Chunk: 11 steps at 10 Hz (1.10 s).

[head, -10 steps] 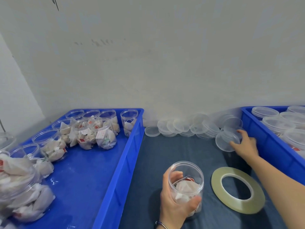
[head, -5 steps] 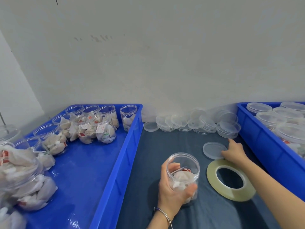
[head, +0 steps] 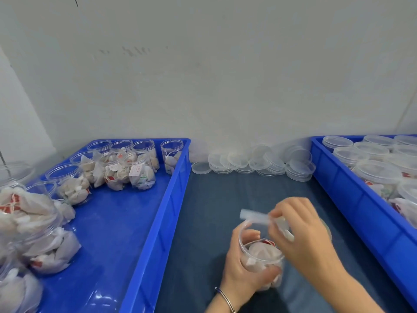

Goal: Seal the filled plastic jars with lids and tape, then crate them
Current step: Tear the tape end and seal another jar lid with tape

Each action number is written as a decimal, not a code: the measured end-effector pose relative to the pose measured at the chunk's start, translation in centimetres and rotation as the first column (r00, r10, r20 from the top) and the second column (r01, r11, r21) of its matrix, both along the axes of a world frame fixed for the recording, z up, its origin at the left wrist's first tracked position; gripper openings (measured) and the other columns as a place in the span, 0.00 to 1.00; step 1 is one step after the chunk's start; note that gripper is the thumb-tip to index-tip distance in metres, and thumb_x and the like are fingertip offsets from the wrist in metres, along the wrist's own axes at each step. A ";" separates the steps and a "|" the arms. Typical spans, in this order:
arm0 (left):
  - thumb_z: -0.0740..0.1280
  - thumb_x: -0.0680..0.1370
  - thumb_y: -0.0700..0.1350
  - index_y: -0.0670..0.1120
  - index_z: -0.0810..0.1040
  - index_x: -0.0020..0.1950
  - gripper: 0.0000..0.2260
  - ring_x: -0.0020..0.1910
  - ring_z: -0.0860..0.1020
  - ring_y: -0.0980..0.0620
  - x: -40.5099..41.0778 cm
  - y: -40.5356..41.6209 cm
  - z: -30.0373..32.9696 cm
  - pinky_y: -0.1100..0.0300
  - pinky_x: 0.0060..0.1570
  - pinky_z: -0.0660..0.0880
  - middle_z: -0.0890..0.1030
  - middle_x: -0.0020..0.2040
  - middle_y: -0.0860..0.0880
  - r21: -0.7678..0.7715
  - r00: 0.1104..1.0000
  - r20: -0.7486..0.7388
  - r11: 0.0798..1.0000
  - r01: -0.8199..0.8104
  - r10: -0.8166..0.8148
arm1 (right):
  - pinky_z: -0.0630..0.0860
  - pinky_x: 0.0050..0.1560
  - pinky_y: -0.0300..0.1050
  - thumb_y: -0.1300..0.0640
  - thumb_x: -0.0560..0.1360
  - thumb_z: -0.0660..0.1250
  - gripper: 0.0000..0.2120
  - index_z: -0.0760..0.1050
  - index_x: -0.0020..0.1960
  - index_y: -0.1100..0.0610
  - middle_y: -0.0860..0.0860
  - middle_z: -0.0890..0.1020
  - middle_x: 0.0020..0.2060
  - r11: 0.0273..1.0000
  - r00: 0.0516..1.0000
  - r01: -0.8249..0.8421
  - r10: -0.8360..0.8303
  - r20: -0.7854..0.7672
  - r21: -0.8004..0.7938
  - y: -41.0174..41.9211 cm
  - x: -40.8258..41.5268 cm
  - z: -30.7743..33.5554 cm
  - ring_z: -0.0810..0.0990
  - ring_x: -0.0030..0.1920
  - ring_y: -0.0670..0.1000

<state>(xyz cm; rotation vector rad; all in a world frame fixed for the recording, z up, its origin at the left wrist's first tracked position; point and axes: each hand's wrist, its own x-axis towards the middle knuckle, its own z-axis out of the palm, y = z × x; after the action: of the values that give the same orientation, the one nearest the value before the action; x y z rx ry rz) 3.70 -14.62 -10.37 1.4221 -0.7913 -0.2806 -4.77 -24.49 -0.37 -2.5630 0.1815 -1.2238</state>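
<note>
Filled jar (head: 261,260) upright on the tabletop (head: 209,222), left hand (head: 242,267) wrapped round it to steady it. Right hand (head: 302,233) pinches a clear lid (head: 255,216), tilted just above the mouth, probably about to cap; blurred. Left crate (head: 158,222) holds open filled jars, right crate (head: 352,193) lidded ones. Spare lids (head: 255,163) stacked by the wall.

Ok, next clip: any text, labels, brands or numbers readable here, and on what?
None can be read.
Paper tags on the bags in the left crate's jars: red print, too blurred to read.
Red-and-white tag in the held jar: nothing legible.
Wall: faint dark smudges, not readable as text.
Lids, both crates: no markings show.
</note>
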 end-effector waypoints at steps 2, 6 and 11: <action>0.78 0.63 0.42 0.45 0.71 0.60 0.29 0.55 0.81 0.48 -0.2 -0.3 0.2 0.51 0.55 0.77 0.81 0.55 0.48 0.111 0.998 0.039 0.993 0.041 -0.045 | 0.73 0.51 0.40 0.51 0.67 0.71 0.14 0.65 0.42 0.50 0.45 0.75 0.61 0.983 0.929 -0.184 0.182 -0.322 0.024 0.3 -3.2 0.4 0.75 0.58 0.44; 0.77 0.57 0.48 0.71 0.61 0.60 0.40 0.50 0.72 0.78 0.5 0.3 -0.4 0.79 0.47 0.70 0.75 0.52 0.72 0.297 0.985 0.036 0.943 0.148 -0.167 | 0.57 0.64 0.32 0.37 0.77 0.53 0.24 0.52 0.71 0.30 0.42 0.57 0.71 0.979 0.829 -0.182 0.101 -0.551 -0.095 0.3 -1.0 -0.7 0.54 0.70 0.42; 0.73 0.60 0.48 0.72 0.73 0.51 0.26 0.51 0.73 0.70 2.1 1.7 4.8 0.72 0.47 0.72 0.74 0.49 0.72 0.391 0.798 0.056 0.748 0.536 -0.600 | 0.73 0.59 0.44 0.52 0.69 0.71 0.20 0.77 0.60 0.43 0.48 0.72 0.61 0.776 0.611 -0.630 0.511 -0.604 0.020 -1.8 0.6 1.0 0.70 0.64 0.46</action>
<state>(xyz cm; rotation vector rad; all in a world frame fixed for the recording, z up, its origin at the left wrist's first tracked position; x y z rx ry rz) 5.81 -12.87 -5.52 1.5230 -1.3840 -0.8175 -4.16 -26.27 0.62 -2.7361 -0.6432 -0.1942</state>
